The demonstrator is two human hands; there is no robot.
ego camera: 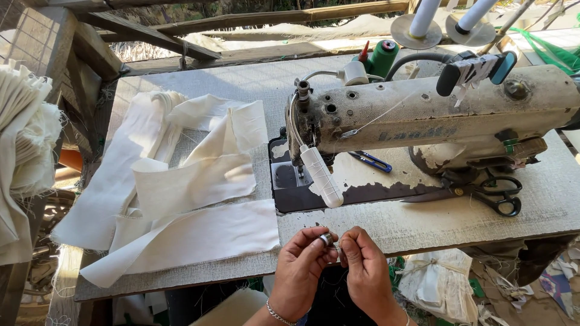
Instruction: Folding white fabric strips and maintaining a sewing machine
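Note:
My left hand (302,265) and my right hand (361,265) meet just below the table's front edge. Together they pinch a small silver metal bobbin (327,239) between fingertips, with a thin white thread (337,249) at it. A worn cream sewing machine (435,115) stands on the table above my hands, its needle area (300,169) over the dark plate (290,187). A white tube lamp (321,176) hangs at the machine's head.
Several white cloth strips (181,193) lie on the table's left half. More folded white cloth (24,139) is stacked at far left. Black scissors (498,196) and blue snips (370,160) lie by the machine. A green thread cone (382,57) and white cones (423,18) stand behind.

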